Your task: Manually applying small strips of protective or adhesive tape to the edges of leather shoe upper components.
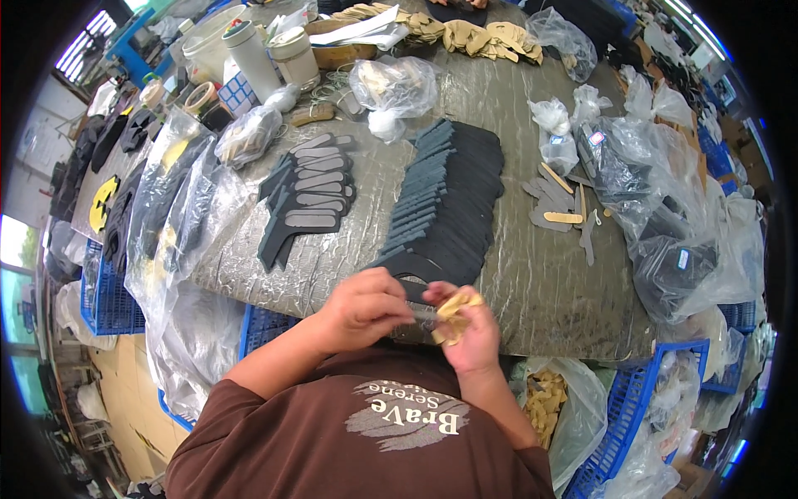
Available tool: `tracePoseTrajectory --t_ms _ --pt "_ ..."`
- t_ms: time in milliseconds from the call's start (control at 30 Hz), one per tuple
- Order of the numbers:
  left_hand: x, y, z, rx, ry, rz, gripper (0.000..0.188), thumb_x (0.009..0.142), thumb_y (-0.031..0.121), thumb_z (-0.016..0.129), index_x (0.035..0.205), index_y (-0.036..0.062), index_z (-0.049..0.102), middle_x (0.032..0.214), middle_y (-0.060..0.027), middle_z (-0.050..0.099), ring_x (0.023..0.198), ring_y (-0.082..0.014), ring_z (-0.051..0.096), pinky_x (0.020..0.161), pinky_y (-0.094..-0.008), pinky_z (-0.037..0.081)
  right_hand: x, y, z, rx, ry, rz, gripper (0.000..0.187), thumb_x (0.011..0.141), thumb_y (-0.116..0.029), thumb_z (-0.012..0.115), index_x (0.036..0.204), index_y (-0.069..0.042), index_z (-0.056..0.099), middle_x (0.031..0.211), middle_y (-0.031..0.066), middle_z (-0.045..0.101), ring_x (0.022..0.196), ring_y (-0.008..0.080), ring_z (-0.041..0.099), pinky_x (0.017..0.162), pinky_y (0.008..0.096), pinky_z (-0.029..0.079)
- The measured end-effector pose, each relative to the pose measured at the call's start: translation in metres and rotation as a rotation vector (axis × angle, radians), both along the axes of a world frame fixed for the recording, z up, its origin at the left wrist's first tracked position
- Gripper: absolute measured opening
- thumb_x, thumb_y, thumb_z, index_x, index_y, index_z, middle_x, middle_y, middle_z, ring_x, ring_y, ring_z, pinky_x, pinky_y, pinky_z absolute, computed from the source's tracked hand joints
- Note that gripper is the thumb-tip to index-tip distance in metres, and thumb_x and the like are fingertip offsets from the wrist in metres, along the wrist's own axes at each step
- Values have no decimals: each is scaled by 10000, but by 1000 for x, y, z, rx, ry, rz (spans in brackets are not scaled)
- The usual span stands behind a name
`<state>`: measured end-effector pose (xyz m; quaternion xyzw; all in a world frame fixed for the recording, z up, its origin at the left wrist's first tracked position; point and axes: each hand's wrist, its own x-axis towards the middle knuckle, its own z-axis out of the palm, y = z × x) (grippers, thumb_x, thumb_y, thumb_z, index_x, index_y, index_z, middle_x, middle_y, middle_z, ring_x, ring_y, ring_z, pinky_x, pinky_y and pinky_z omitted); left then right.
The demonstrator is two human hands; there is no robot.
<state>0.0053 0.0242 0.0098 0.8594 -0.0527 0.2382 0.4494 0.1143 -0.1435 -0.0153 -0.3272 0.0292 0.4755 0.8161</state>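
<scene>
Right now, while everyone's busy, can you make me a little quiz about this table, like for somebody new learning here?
1. True or false: the person's right hand holds crumpled tan pieces.

2. What lies just right of the long overlapping row of flat black pieces with blue-grey edges?
A) a red metal toolbox
B) flat grey strips with pale wooden sticks
C) a green glass bottle

3. Which is nearer the right hand: that long row, or the round white tub with a lid?

Key: 1. True. 2. B. 3. The long row.
</scene>
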Motion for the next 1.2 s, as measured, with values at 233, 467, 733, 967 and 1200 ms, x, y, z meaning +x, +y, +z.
tracePoseTrajectory --t_ms 233,467,733,967,1200 --pt "-11 24 -15 -644 583 461 92 813 94 700 831 7 674 672 10 622 586 -48 539 539 -204 435 21 -32 -27 -98 -579 -179 84 829 -58 518 902 -95 537 738 48 507 555 117 470 481 264 366" --pt "4 18 -20 -429 759 421 125 788 117 714 827 0 690 639 -10 622 558 -64 541 516 -231 436 1 -17 -24 -696 -1995 63 221 724 -151 723 941 -129 688 635 52 492 516 245 526 475 361 411" --pt "9 16 -18 -319 792 427 126 769 121 711 816 5 703 622 -34 626 570 -72 540 540 -254 445 0 -17 -24 -734 -2027 98 201 725 -153 717 924 -143 693 680 40 503 515 228 533 472 362 413" --pt "12 14 -14 -252 778 437 147 750 136 718 819 7 707 627 -69 636 579 -91 555 564 -273 466 2 -16 -30 -666 -2166 56 174 746 -101 630 907 -72 690 999 3 649 554 153 566 499 313 443" --pt "14 9 -18 -42 732 454 142 730 138 718 799 15 701 680 -136 660 592 -206 631 588 -313 495 3 -17 -31 -677 -2159 94 179 749 -108 619 908 -76 695 1084 6 668 555 137 572 517 296 441"
